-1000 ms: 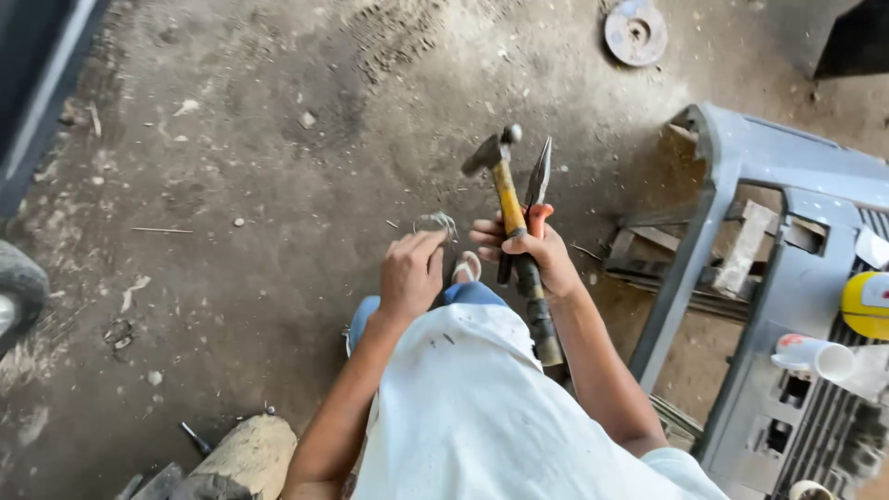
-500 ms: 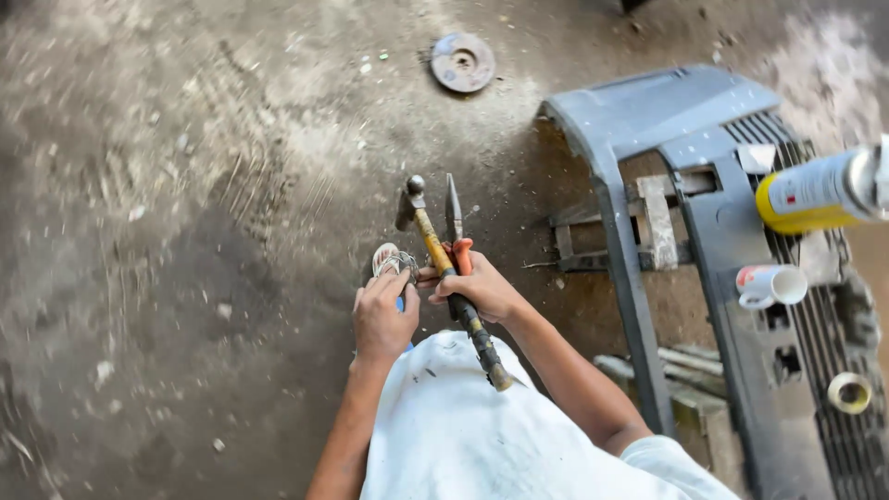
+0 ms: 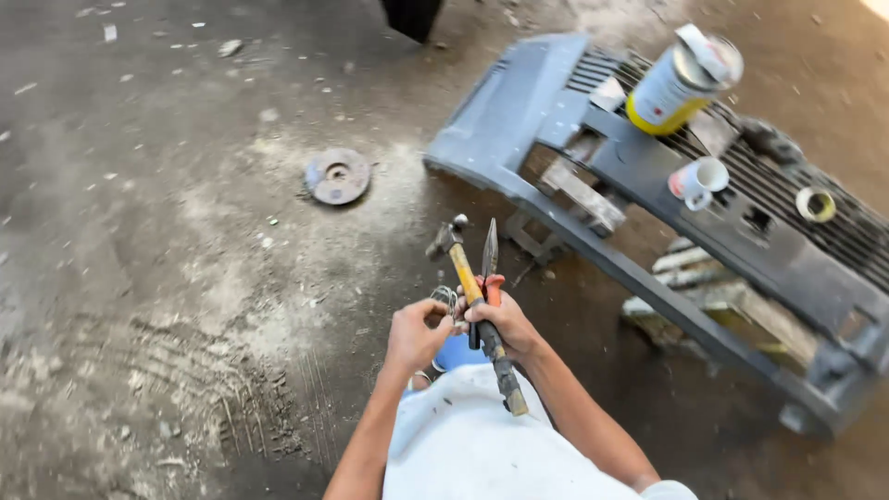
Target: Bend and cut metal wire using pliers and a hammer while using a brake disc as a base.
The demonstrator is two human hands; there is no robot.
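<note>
My right hand [image 3: 505,326] grips two tools together: a hammer [image 3: 468,278] with a yellow and dark handle and a metal head pointing away from me, and orange-handled pliers [image 3: 490,264] with the jaws pointing up. My left hand [image 3: 415,335] is beside it, pinching a small coil of thin wire [image 3: 445,298] against the tools. Both hands hover above a dirty concrete floor, in front of my white shirt.
A grey plastic grille panel [image 3: 648,176] lies on the floor to the right, carrying a yellow and white can [image 3: 681,83], a small white cup [image 3: 701,181] and a tape roll [image 3: 816,204]. A round metal disc [image 3: 337,175] lies on the floor ahead to the left.
The view has swung so the grey panel and disc shifted left and lower in view. My hands still hold the hammer, pliers and wire the same way.
</note>
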